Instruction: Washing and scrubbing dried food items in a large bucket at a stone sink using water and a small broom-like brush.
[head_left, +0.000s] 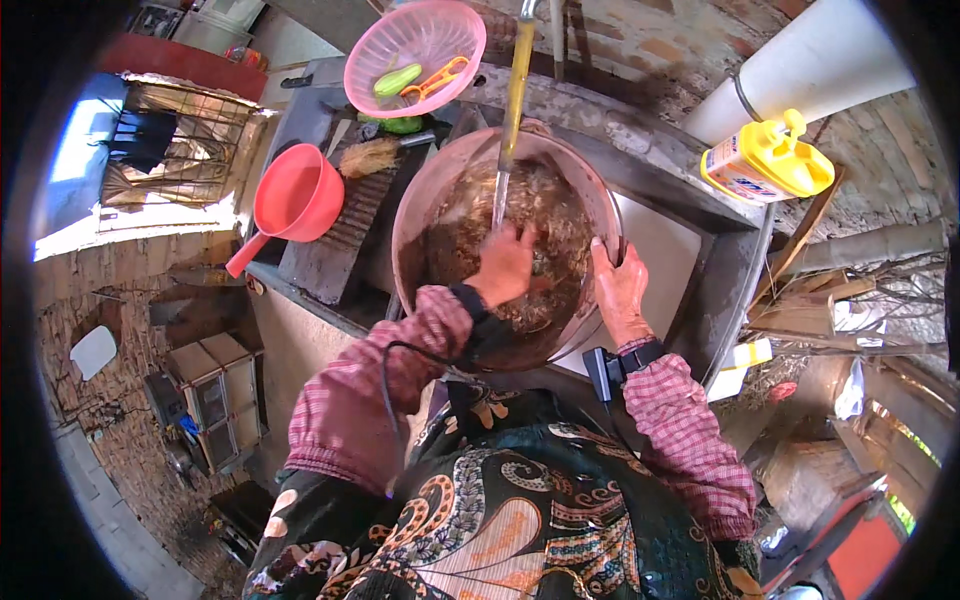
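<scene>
A round pinkish bucket (412, 225) with a wire handle stands before me in a concrete sink (724, 300). Water runs into it from a yellow tube (517, 82) on a metal tap. Brown, mottled contents (559, 202) fill its inside; whether they are solid or murky water is unclear. My left hand (504, 266) is inside the bucket, beneath the stream, blurred. Its fingertips are indistinct, so I cannot see whether they hold anything. At the right side, my right hand (621, 289) grips the bucket's rim, thumb uppermost.
Left of the bucket are a red plastic dipper (300, 196), a ridged washboard slab (337, 232) and a bristle brush (371, 157). Behind, a pink colander (367, 56) holds a green vegetable (397, 80) and an orange-handled peeler (435, 81). A yellow-capped detergent container (765, 161) stands on the right ledge.
</scene>
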